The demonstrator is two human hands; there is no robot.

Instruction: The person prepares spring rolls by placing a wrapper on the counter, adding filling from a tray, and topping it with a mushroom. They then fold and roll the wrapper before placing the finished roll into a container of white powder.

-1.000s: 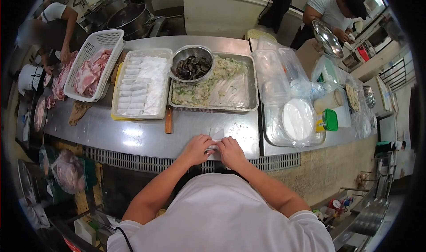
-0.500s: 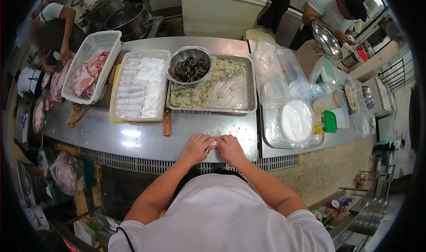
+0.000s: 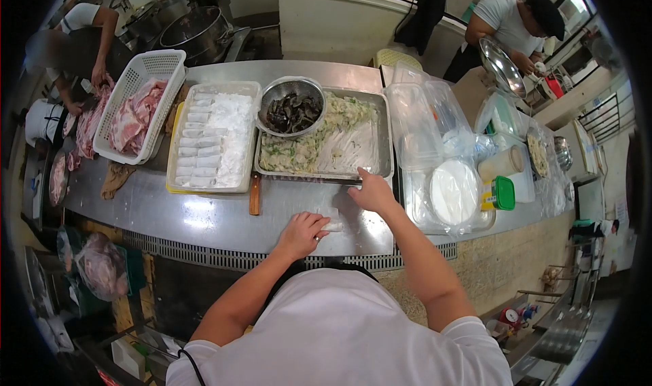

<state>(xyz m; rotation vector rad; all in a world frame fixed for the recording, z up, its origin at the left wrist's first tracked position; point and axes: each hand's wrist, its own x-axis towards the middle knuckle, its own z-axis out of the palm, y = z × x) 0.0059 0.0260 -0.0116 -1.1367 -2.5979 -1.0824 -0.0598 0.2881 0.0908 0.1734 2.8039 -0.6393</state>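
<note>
My left hand (image 3: 301, 236) rests on the steel table with its fingers closed over one end of a pale, thin-wrapped spring roll (image 3: 333, 226). My right hand (image 3: 373, 192) is at the near right edge of the metal tray (image 3: 324, 177), index finger stretched over the rim to the smeared bottom, the thumb apart; nothing shows in it. Chopped greenish filling (image 3: 292, 156) covers the tray's left and back. A steel bowl (image 3: 259, 123) of dark mushroom-like pieces (image 3: 294, 112) sits over its back left corner. Left of it, a white tub (image 3: 255, 155) holds several finished rolls (image 3: 200, 141) beside white powder (image 3: 232, 138).
A wooden-handled tool (image 3: 255, 196) lies in front of the tub. To the right are a stack of round white wrappers (image 3: 454, 191), a green-lidded container (image 3: 502, 193) and clear plastic boxes (image 3: 414, 124). A white basket (image 3: 103, 148) of raw meat stands left. Two people work nearby.
My right hand has left the roll and moved forward and right to the tray's edge, its index finger now extended. My left hand stays on the roll, which shows more now.
</note>
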